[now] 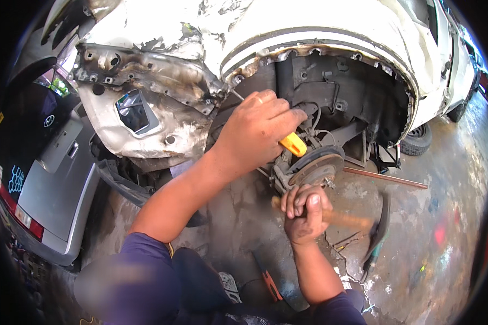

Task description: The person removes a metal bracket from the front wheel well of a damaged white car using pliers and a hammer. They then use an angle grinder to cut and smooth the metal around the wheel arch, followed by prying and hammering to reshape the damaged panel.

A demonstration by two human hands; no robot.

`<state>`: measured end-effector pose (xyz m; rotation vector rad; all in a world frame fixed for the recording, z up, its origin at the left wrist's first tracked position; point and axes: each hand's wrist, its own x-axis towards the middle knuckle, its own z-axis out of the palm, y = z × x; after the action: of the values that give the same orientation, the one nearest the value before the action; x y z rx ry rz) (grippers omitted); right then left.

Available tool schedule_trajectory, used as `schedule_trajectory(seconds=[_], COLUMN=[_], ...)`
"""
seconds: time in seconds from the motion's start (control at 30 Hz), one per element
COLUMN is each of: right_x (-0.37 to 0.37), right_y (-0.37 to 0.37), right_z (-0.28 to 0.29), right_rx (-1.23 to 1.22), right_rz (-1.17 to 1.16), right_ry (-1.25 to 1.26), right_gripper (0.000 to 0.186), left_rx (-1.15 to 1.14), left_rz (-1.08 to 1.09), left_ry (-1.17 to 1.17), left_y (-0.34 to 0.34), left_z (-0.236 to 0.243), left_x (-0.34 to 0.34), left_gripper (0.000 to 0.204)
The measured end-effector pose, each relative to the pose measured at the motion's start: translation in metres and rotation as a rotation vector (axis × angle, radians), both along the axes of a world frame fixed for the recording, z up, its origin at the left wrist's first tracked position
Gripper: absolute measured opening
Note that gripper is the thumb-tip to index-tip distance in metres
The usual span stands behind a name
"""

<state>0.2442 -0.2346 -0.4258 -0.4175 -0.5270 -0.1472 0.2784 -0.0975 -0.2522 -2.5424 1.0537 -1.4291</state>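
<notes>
My left hand (257, 127) is closed around a screwdriver; its yellow handle (294, 145) sticks out below my fist. The thin shaft points up and left to the torn panel edge beside the wheel arch (314, 46). Lower and to the right, my right hand (308, 211) grips the wooden handle of a hammer (350, 219), blurred toward its far end. A long, dark curved piece (384, 225) lies across that end; whether it is the hammer's head I cannot tell. The bare brake disc (317, 168) sits between my hands. White body panel (184, 130) hangs ragged and scorched on the left.
A silver vehicle (57, 179) stands close on the left. On the floor are an orange-handled tool (271, 286), a teal-handled tool (371, 262), a copper-coloured bar (387, 177) and a loose wheel (417, 142). My shoe (230, 286) is at the bottom.
</notes>
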Motion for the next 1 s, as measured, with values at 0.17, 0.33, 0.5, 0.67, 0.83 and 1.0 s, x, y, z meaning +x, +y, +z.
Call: schedule_trajectory(seconds=[0.17,0.33,0.5,0.67,0.83,1.0], right_x=[-0.003,0.003,-0.005,-0.008,-0.014,-0.051], right_y=[-0.004,-0.007,-0.006,-0.020,-0.059,-0.043], right_z=[0.004,-0.002,0.008,0.003,-0.045,-0.040], right_rx=[-0.354,-0.596,-0.157,-0.300,-0.970,-1.380], right_rz=[0.180,0.307,0.194,0.227,-0.043,-0.078], right_ry=[0.058,0.120,-0.014,0.172,0.143,-0.247], right_gripper=[0.039,0.039,0.036,0.032,0.022,0.021], left_rx=[-0.011,0.012,0.010,0.028,-0.271,-1.042], left_rz=[0.005,0.009,0.034,0.093,-0.004,-0.299], left_ry=[0.011,0.035,0.004,0.138,-0.033,0.553], left_y=[0.001,0.001,0.002,0.014,0.007,0.004], left_z=[0.001,-0.002,0.002,0.004,-0.020,-0.118], left_x=[-0.002,-0.006,-0.002,-0.009,-0.052,-0.153], left_gripper=[0.027,0.034,0.033,0.049,0.080,0.115])
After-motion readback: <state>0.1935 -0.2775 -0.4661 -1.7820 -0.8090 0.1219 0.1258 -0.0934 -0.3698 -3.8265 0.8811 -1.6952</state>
